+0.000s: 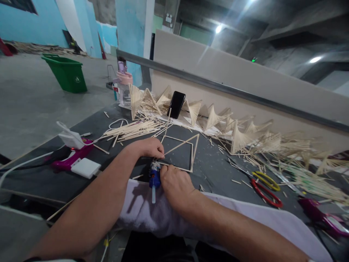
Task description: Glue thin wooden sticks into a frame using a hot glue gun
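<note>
My left hand (152, 147) pinches the lower end of a thin wooden stick (178, 145) above the near left corner of an open stick frame (191, 158). My right hand (176, 182) is closed at the side of a blue hot glue gun (155, 178), whose handle is hidden by the hand. A clear glue stick (153, 194) juts from the gun's back end. The gun's nozzle points at the corner, close to the left fingertips; whether it touches the wood I cannot tell. Another stick (167, 123) rises from the frame's far left corner.
Loose sticks (136, 130) lie behind my left hand. Twisted stick models (215, 118) line the back beside a phone (176, 104). At right are red-and-yellow-handled scissors (265, 185). A purple power strip (72, 154) with chargers lies left. A pale cloth (231, 209) covers the near edge.
</note>
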Demonstrator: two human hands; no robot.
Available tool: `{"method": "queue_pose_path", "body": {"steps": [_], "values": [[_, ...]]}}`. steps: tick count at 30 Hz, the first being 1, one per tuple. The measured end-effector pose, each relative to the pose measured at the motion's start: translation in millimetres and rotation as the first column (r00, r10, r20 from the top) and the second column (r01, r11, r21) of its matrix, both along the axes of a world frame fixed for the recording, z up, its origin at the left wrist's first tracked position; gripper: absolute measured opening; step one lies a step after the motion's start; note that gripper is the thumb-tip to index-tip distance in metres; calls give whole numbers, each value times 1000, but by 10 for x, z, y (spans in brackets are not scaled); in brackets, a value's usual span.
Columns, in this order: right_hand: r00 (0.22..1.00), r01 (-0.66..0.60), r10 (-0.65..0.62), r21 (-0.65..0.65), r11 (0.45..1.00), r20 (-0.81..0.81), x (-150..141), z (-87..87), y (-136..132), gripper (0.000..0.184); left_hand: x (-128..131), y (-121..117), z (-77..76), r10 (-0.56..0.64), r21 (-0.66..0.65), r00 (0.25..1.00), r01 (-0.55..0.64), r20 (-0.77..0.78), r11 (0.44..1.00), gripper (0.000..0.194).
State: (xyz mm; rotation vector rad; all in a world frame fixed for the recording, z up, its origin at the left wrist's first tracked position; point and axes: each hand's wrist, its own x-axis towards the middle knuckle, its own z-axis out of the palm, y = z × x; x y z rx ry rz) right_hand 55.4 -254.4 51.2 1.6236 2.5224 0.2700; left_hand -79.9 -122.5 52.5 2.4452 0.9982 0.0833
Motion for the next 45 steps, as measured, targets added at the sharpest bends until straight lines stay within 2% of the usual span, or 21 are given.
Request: {"method": "queue_pose_path", "body": {"steps": [9, 15, 20, 32, 41, 45], "values": [[1000, 21, -21, -2, 1000, -5, 149, -50, -114, 17, -5, -26, 47, 2, -28, 1000, -1, 27, 1000, 23], [1000, 24, -24, 18, 1000, -7, 234, -111, -74, 16, -4, -8, 21, -6, -25, 999, 7, 35, 1000, 22], [1000, -15, 15, -21, 1000, -10, 225, -114, -28, 16, -5, 1, 14, -29, -13, 999, 30, 26, 999, 24], [999, -34, 33, -2, 999, -43, 195, -64, -69, 17, -14, 23, -19, -33, 11, 999, 33, 29, 999, 24], [997, -41, 41, 9, 999, -60, 153, -90, 0, 18, -8, -3, 38, -26, -47, 999, 27, 19, 999, 22], [999, -29, 29, 5, 1000, -45, 152, -71, -33, 18, -10, -1, 33, -7, -34, 1000, 7, 3, 999, 25]]}}
